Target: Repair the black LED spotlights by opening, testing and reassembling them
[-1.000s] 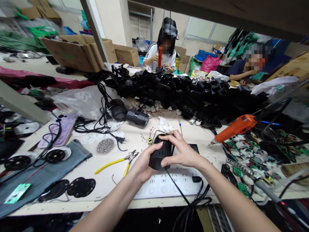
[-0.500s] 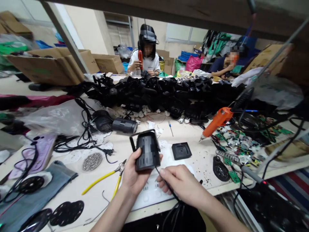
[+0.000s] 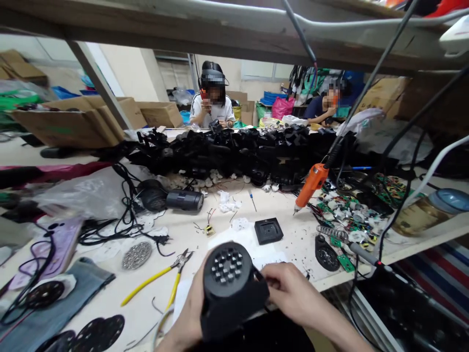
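Note:
A black cylindrical lamp housing (image 3: 227, 269) with a U-shaped bracket (image 3: 236, 305) is held low in front of me, its round end with a pattern of small square cells tipped up toward me. My left hand (image 3: 188, 310) is wrapped around its left side, fingers mostly hidden behind it. My right hand (image 3: 289, 291) is closed at the right side, fingertips against the bracket's arm; what they pinch there is hidden. Beyond the housing lies a black square tray-like part (image 3: 268, 231). Yellow-handled cutters (image 3: 172, 274) rest open to the left.
An orange electric screwdriver (image 3: 311, 186) hangs at the right, near piled circuit boards (image 3: 351, 210). A small screwdriver (image 3: 252, 200), another black cylinder (image 3: 185, 200) and a dish of screws (image 3: 137, 255) lie on the bench. Black parts (image 3: 227, 146) are heaped behind; two people sit beyond.
The housing has come nearer and tipped so its round end faces me. My right hand, earlier pinching the black cable below, is now against the housing's side. The view has tilted up.

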A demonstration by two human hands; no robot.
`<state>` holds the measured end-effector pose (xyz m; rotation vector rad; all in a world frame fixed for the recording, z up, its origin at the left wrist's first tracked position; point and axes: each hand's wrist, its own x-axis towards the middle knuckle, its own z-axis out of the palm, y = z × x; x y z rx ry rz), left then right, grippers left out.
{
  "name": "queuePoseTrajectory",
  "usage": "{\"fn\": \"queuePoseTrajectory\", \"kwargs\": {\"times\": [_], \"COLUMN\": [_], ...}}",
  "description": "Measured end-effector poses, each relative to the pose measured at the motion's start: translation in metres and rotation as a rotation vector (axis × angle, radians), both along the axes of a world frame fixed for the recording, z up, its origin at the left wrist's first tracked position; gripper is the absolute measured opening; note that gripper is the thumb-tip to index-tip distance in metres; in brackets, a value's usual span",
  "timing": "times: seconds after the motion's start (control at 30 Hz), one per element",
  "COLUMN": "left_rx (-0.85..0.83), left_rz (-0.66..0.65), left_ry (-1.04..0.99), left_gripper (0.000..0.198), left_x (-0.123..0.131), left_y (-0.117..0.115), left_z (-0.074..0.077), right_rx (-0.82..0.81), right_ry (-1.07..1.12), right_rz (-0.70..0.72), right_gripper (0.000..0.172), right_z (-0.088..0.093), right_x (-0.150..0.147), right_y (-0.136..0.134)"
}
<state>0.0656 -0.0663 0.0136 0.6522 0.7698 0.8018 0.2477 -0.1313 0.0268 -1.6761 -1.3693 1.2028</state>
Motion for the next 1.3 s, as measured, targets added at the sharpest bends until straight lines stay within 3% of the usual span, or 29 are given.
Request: {"fn": "queuePoseTrajectory", "kwargs": {"times": [0.13, 0.2, 0.3, 0.4, 0.47, 0.57, 0.7, 0.83, 1.1, 1.3], "left_rx": [0.381, 0.444, 0.411, 0.159, -0.115, -0.477, -0.657, -0.836, -0.838, -0.804], "left_rz": [0.011, -0.037, -0.086, -0.062, -0.089, -0.268, -0.432, -0.654, -0.834, -0.804], "left_ry": [0.214, 0.283, 0.294, 0.235, 0.157, 0.084, 0.107, 0.209, 0.414, 0.494], "left_gripper": [0.065, 0.064, 0.071, 0.085, 0.082, 0.056, 0.04, 0.054, 0.047, 0.041], "left_x": [0.005, 0.008, 0.008, 0.003, -0.001, -0.004, 0.006, 0.031, 0.101, 0.116], "left_y": [-0.023, -0.031, -0.04, -0.051, -0.061, -0.076, -0.089, -0.089, -0.098, -0.097], "left_z": [0.013, 0.017, 0.016, 0.007, -0.002, -0.018, -0.034, -0.042, -0.071, -0.088], "right_rx": [0.082, 0.158, 0.308, 0.356, 0.291, 0.204, 0.093, -0.003, -0.205, -0.211], "right_ry": [0.013, 0.02, 0.051, -0.075, -0.182, -0.228, -0.308, -0.44, -0.647, -0.665], "right_rz": [-0.118, -0.262, -0.596, -0.784, -0.703, -0.523, -0.352, -0.198, 0.064, 0.177], "right_gripper": [0.018, 0.018, 0.026, 0.033, 0.032, 0.025, 0.02, 0.018, 0.007, 0.017], "right_z": [0.003, 0.005, 0.004, -0.011, -0.026, -0.047, -0.062, -0.053, -0.017, -0.012], "right_x": [0.02, 0.029, 0.049, 0.073, 0.083, 0.085, 0.078, 0.075, 0.069, 0.073], "right_y": [-0.02, -0.032, -0.05, -0.059, -0.058, -0.044, -0.021, -0.01, 0.008, 0.009]}}
